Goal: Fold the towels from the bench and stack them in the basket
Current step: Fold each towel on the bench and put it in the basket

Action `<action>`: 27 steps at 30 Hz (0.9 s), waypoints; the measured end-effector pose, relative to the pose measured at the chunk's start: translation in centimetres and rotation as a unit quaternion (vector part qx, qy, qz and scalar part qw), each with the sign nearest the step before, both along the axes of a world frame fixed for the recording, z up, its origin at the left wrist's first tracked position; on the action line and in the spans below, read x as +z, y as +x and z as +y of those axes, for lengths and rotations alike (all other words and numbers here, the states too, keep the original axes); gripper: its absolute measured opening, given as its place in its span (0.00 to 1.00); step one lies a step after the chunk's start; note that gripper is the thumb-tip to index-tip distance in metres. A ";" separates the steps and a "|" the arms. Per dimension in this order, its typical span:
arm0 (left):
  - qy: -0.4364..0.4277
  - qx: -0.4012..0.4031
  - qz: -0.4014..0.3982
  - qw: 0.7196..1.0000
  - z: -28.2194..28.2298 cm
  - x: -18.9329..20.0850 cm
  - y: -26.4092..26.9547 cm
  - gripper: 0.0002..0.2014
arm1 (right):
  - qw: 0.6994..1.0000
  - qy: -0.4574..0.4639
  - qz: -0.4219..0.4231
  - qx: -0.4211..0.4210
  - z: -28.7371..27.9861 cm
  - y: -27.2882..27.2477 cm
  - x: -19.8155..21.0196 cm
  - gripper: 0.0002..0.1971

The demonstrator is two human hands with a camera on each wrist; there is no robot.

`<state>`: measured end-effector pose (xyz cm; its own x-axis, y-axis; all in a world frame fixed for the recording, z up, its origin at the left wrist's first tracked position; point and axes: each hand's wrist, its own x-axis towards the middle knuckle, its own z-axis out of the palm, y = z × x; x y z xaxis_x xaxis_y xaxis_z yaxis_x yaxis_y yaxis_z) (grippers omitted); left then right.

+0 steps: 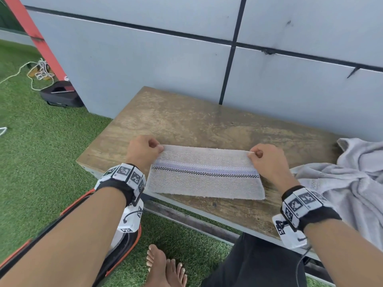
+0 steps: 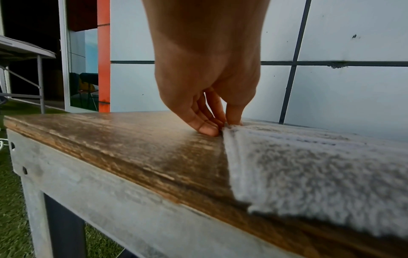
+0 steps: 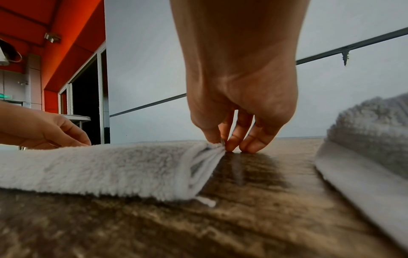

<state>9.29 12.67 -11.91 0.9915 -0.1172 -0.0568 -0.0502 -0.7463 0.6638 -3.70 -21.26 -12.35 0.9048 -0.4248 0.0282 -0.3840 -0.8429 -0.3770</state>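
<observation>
A pale striped towel (image 1: 205,172) lies folded into a long strip on the wooden bench (image 1: 186,119). My left hand (image 1: 143,151) pinches its far left corner, seen close in the left wrist view as thumb and fingers of the left hand (image 2: 220,122) closing on the towel (image 2: 309,165) edge. My right hand (image 1: 265,158) pinches the far right corner; in the right wrist view the right hand (image 3: 227,139) grips the layered edges of the towel (image 3: 110,167). The basket (image 1: 124,243) with an orange rim sits on the grass below my left forearm, mostly hidden.
A crumpled grey towel heap (image 1: 352,183) lies on the bench at the right, also the grey towel heap (image 3: 371,136) in the right wrist view. A grey panelled wall (image 1: 186,59) backs the bench. My bare feet (image 1: 163,266) stand on green turf. A black case (image 1: 60,96) and cord lie far left.
</observation>
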 end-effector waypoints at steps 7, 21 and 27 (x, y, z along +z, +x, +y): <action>0.014 0.004 -0.006 1.000 0.1 0.3 -1.0 0.04 | 1.000 0.026 0.001 -0.007 0.3 -0.4 0.2 0.05; 0.070 0.038 -0.001 0.997 1.0 0.4 -5.1 0.04 | 0.999 -0.028 0.024 0.021 3.9 -3.3 0.9 0.06; 0.110 0.021 -0.026 0.993 1.6 0.1 -6.6 0.06 | 0.998 -0.041 0.034 0.038 4.8 -5.0 0.8 0.06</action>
<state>2.67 14.29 -11.82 0.9976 -0.0656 -0.0240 -0.0459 -0.8750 0.4820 -8.71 -16.43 -11.51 0.9351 -0.3544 -0.0021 -0.3407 -0.8972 -0.2810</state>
